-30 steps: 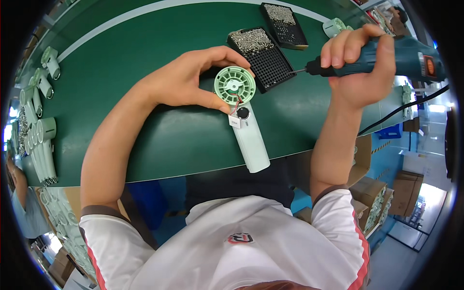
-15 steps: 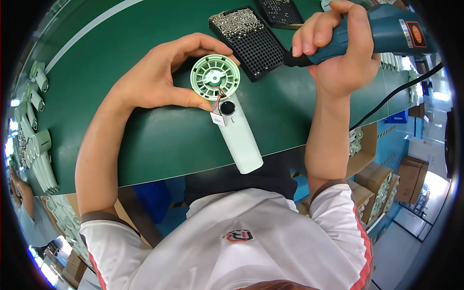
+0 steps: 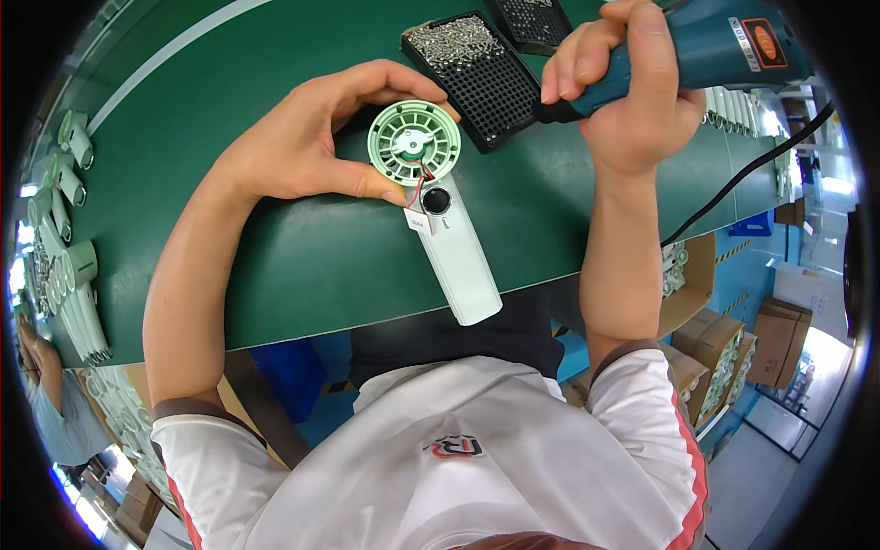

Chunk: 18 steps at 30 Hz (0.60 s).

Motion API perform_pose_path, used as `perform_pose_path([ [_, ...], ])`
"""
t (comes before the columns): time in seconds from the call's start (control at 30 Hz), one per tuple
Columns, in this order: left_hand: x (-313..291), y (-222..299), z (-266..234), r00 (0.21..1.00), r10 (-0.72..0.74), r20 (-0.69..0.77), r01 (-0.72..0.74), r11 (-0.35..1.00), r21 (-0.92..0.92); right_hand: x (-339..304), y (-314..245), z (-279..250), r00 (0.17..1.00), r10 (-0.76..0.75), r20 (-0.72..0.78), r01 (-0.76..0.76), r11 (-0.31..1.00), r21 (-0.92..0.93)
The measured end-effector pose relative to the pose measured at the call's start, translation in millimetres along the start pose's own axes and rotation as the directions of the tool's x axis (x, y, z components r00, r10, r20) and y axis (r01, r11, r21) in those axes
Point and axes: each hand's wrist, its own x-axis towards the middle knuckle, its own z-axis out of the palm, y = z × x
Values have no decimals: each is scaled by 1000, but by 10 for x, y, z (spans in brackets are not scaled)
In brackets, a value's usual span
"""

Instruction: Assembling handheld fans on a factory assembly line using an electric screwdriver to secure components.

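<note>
My left hand (image 3: 316,137) is closed round the round head of a pale green handheld fan (image 3: 466,266), thumb below and fingers above. The fan's slotted housing faces up, with red and dark wires and a small white tag (image 3: 419,221) by the neck. Its handle points toward me, past the table edge. In my right hand (image 3: 642,101) is a teal electric screwdriver (image 3: 733,46), gripped with its dark tip pointing left. That tip is in front of the right edge of a black screw tray (image 3: 486,92), partly filled with silver screws; whether it touches cannot be made out.
A second black tray (image 3: 532,20) sits behind the first on the green table (image 3: 302,266). Several pale green fan parts (image 3: 78,293) line the left side, and more (image 3: 733,110) stand far right. A black cord (image 3: 747,179) hangs at right. Cartons (image 3: 706,339) stand below; another person (image 3: 55,403) is at far left.
The screwdriver and my right hand have shifted a little left. My left hand and the fan have moved slightly right and away from me.
</note>
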Motion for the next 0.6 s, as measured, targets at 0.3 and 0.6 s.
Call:
perform_pose_path([
  [0.3,-29,-3,-4,1000,0,-4,0,999,-36,-23,27,81,996,-22,91,21,1000,4],
  [0.6,-14,-54,-33,999,30,38,-29,999,-32,127,145,-166,966,-150,213,153,988,4],
])
